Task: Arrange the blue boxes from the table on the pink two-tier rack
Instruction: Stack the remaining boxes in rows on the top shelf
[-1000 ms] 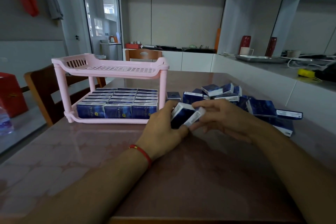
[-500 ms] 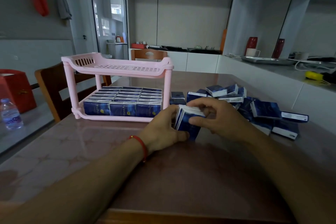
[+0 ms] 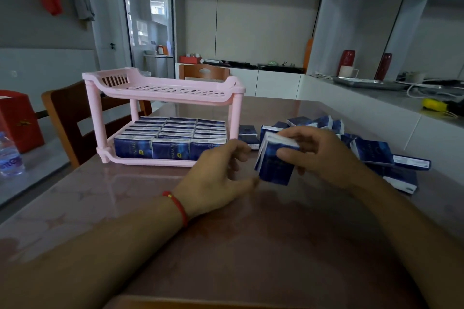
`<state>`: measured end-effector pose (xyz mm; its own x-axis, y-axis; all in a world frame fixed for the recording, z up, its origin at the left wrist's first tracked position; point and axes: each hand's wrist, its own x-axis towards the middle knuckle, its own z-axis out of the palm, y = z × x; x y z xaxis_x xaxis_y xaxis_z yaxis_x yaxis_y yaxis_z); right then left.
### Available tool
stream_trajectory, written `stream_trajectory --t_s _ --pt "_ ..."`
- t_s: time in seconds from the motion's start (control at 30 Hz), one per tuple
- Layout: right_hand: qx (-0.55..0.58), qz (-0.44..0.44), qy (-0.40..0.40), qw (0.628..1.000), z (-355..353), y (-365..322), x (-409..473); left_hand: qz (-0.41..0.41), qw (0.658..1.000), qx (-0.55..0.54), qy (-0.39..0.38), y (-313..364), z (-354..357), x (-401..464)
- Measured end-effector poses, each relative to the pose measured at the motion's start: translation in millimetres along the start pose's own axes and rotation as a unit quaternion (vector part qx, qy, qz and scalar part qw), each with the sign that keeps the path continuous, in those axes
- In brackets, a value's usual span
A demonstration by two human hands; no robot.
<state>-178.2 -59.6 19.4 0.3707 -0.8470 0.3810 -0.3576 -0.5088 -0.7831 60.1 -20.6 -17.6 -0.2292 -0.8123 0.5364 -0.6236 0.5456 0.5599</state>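
The pink two-tier rack stands on the table at centre left. Its lower tier is packed with rows of blue boxes; its top tier holds nothing. My right hand grips a small upright stack of blue boxes just right of the rack, a little above the table. My left hand sits beside that stack with fingers apart, its thumb tip near the stack's lower corner. A loose pile of blue boxes lies on the table behind and right of my right hand.
A wooden chair stands left of the table and another chair behind the rack. A water bottle and a red box sit at far left. A white counter with a yellow tool runs along the right.
My left hand has let go of the stack and opened, drawing slightly left. My right hand now holds the boxes alone, turned upright.
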Motion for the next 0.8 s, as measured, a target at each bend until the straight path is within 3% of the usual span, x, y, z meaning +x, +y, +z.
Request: stream_trajectory --t_s 0.1,0.23,0.43,0.63,0.8 --pt "-0.003 -0.002 0.050 0.999 -13 -6 4 0.075 0.990 0.067 0.095 -1 -23 -2" --pt "-0.014 -0.032 0.112 0.993 -27 -37 28 0.014 0.971 0.179 0.161 -28 -42 11" --pt "-0.038 -0.065 0.136 0.988 -31 -99 121 -0.070 0.943 0.304 0.118 -54 -40 19" --pt "-0.083 -0.018 0.005 0.996 19 -101 192 -0.132 0.932 0.336 0.021 -54 -34 16" --pt "-0.088 -0.008 -0.017 0.996 36 -79 213 -0.143 0.925 0.352 0.003 -55 -32 16"
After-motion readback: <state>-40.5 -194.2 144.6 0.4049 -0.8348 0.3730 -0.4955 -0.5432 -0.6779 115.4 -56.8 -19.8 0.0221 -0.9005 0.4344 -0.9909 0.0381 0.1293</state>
